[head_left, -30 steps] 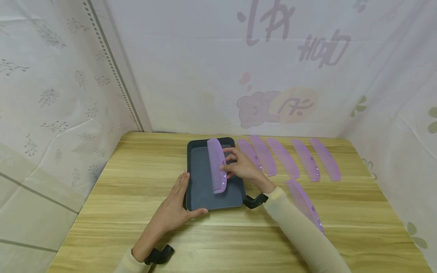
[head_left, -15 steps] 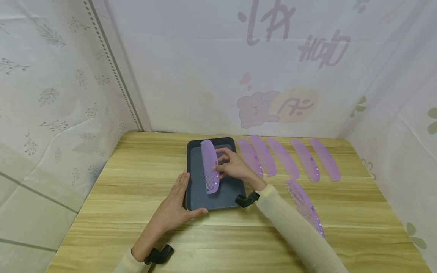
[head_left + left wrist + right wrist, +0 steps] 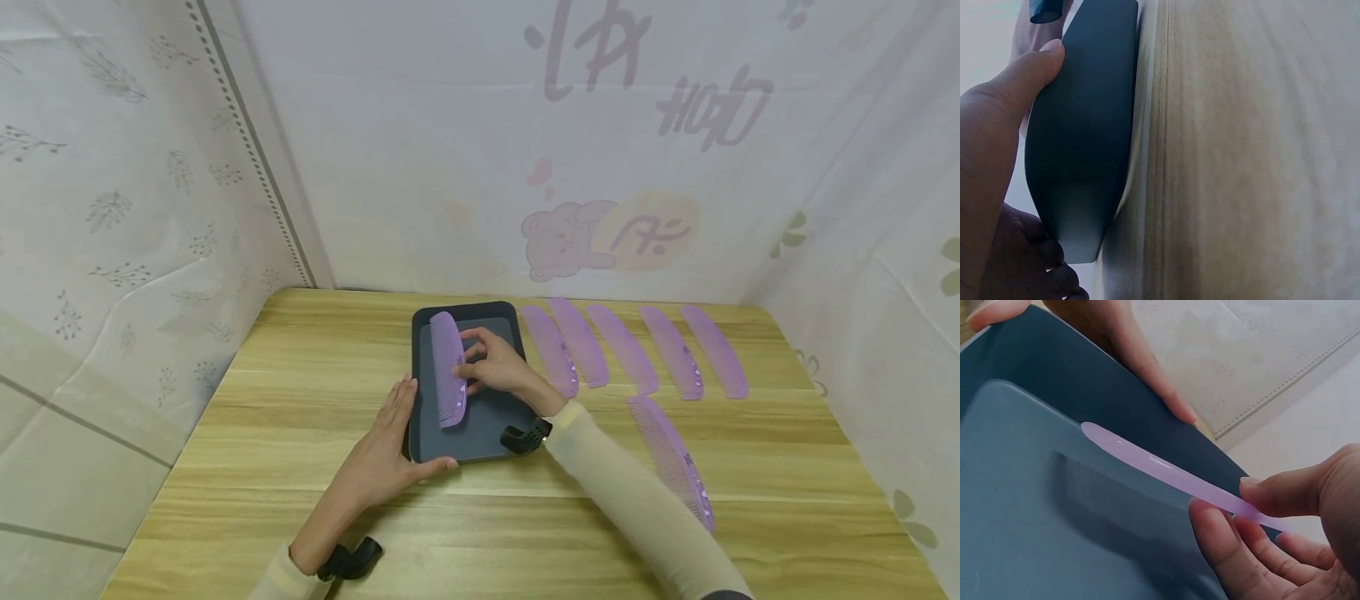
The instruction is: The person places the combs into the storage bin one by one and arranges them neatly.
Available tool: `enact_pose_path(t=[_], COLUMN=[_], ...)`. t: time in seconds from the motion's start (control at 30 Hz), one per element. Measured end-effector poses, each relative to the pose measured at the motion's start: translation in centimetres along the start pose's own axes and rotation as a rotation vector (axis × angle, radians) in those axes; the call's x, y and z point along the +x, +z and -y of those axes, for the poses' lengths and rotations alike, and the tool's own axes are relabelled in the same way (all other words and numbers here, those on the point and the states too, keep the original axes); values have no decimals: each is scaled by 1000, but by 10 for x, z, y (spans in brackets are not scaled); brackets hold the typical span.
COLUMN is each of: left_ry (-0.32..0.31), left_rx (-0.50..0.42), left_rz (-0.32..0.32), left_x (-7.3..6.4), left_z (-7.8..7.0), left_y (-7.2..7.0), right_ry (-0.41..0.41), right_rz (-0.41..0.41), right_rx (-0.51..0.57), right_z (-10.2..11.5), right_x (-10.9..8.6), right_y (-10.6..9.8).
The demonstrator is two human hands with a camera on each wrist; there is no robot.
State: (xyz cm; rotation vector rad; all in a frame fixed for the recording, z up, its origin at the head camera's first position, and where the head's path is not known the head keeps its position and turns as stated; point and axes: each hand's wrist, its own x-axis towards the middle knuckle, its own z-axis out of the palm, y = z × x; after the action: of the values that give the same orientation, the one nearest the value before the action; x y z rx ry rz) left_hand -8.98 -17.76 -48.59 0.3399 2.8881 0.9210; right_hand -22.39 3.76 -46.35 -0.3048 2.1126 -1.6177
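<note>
A purple comb [image 3: 447, 367] is pinched by its spine between the thumb and fingers of my right hand [image 3: 495, 364]. In the right wrist view the comb [image 3: 1157, 465] appears edge-on over the floor of a dark grey tray [image 3: 997, 487], and its shadow falls on that floor. My left hand [image 3: 381, 454] rests against the near left corner of the tray [image 3: 480, 450], fingers along the left side and thumb along the front edge. From the left wrist, the tray's outer wall [image 3: 1085, 125] shows beside the thumb.
Several purple combs lie in a slanted row right of the tray, from a comb [image 3: 551, 350] beside it to a comb [image 3: 715, 350] at the far right. Another comb [image 3: 672, 458] lies nearer, beside my right forearm. A patterned white cloth [image 3: 420, 167] hangs behind the wooden table [image 3: 285, 400].
My right hand has carried the comb leftward over the tray, from its middle to its left side. The left hand and the other combs have stayed put.
</note>
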Motion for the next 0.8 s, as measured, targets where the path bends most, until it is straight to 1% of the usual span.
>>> enact_pose_path(t=[0.17,0.33,0.47,0.67,0.8], left_ry=[5,10,15,17,16], left_rx=[1,0,6,6,3], left_rz=[2,1,-4,-9,-10], left_x=[-1,-1,0,0,0], left_z=[0,1,1,1,1], left_y=[0,0,1,1,1], right_ry=[20,33,26,-7,-34], right_rz=[22,53,57,75,74], right_rx=[35,73,55,26,-48], right_z=[-2,-1,-1,0,-1], right_x=[3,2,-1,-7,-12], right_y=[4,5,1,-5,-8])
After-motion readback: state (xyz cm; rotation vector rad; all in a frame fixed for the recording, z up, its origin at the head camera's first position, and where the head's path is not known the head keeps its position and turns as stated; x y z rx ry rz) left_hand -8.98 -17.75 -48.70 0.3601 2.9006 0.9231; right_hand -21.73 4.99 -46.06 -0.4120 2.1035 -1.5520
